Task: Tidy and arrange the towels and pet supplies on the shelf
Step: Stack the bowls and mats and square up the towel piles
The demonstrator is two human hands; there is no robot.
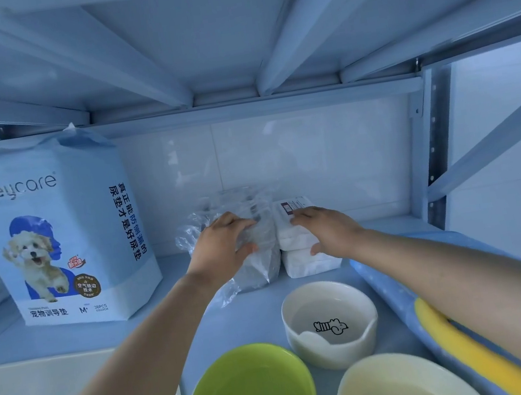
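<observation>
Two packs of white towels stand side by side at the back middle of the shelf (223, 321). The left pack (262, 264) is wrapped in loose, crinkled clear plastic, and my left hand (222, 245) grips it, fingers over the top and thumb on its front. My right hand (328, 229) holds the right stack of white towels (303, 263), fingers on its top by a printed label and thumb on its front. A large blue pack of pet training pads (55, 234) with a dog picture stands upright at the left.
Three pet bowls sit at the shelf's front: a white bowl (336, 350), a green bowl (220, 392) and a cream bowl (365, 388). A blue and yellow mat-like item (404, 307) lies along the right under my forearm. The shelf above hangs low; a diagonal brace (493, 138) crosses the right side.
</observation>
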